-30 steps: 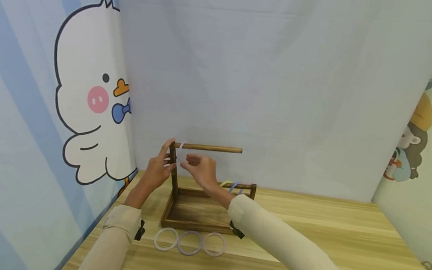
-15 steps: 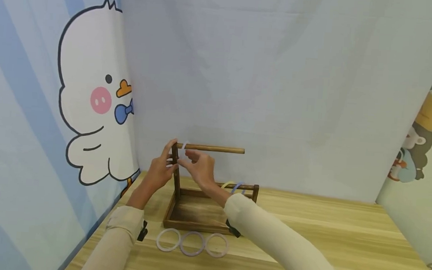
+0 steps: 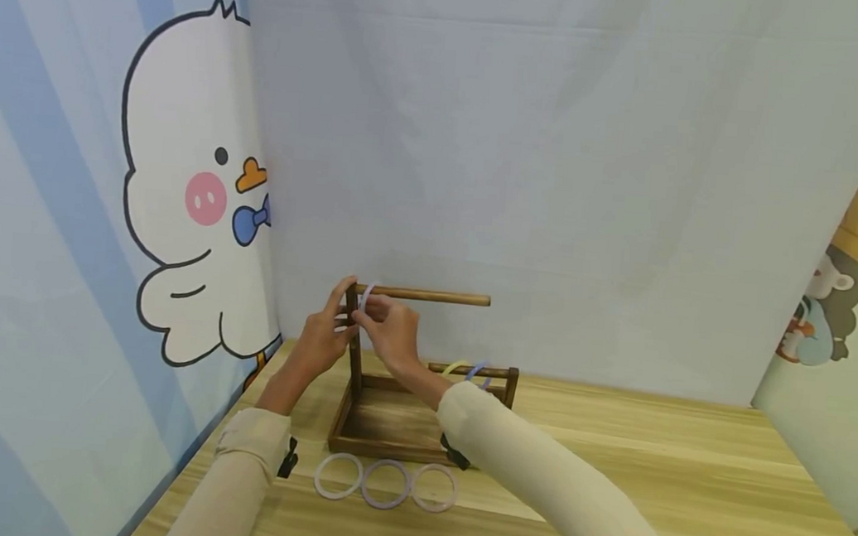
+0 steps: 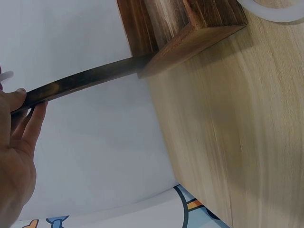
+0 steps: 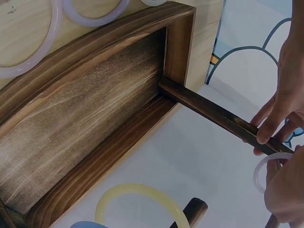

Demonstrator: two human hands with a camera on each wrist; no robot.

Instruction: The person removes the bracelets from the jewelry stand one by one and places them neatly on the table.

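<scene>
A dark wooden rack stands on the table, with a tall post and a rod running right from its top. My left hand grips the upper post, fingers and thumb on either side. A pale lilac ring hangs on the upper rod close beside the post. My right hand pinches that ring between thumb and fingers, which partly hide it. On the shorter lower rod hang a yellow ring and a blue ring.
Along the rack's front edge lie a white ring, a purple ring and a pale pinkish ring in a row. The wooden table extends to the right. A pale cloth hangs behind.
My right hand has moved slightly left, nearer the post, and its fingers have come up around the lilac ring. The left hand keeps its hold on the post. The head view shifts a little.
</scene>
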